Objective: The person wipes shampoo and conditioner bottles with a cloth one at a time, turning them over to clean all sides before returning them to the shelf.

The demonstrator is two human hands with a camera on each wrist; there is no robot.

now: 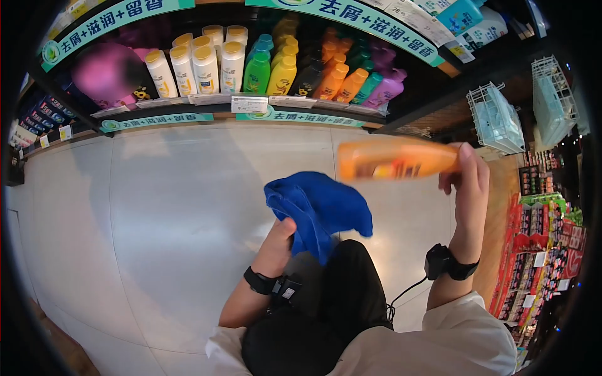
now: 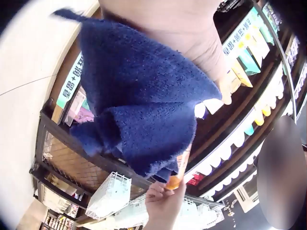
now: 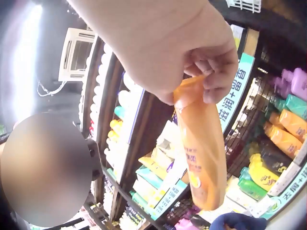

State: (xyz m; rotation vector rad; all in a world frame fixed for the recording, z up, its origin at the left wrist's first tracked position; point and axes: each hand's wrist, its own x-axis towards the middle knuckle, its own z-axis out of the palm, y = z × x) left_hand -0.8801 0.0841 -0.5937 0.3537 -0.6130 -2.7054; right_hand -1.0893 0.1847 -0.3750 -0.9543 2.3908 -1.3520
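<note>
My right hand (image 1: 469, 185) grips an orange shampoo-like bottle (image 1: 392, 160) by its cap end. In the head view the bottle lies nearly level and is blurred, its base pointing left. The right wrist view has the same bottle (image 3: 201, 153) hanging below the curled fingers, printed label showing. A blue cloth (image 1: 320, 203) is held in my left hand (image 1: 278, 244), bunched at the thumb with its loose part spread forward. Seen from the left wrist, the cloth (image 2: 139, 96) drapes over most of that hand and hides its fingers. The bottle is just right of the cloth, above it in the head view.
Ahead is a low shelf with white yellow-capped bottles (image 1: 205, 70), a green bottle (image 1: 257, 74), yellow, black, orange and purple ones. Price tags (image 1: 249, 104) line its edge. White wire baskets (image 1: 496, 119) hang at right. Below is pale tiled floor (image 1: 182, 232).
</note>
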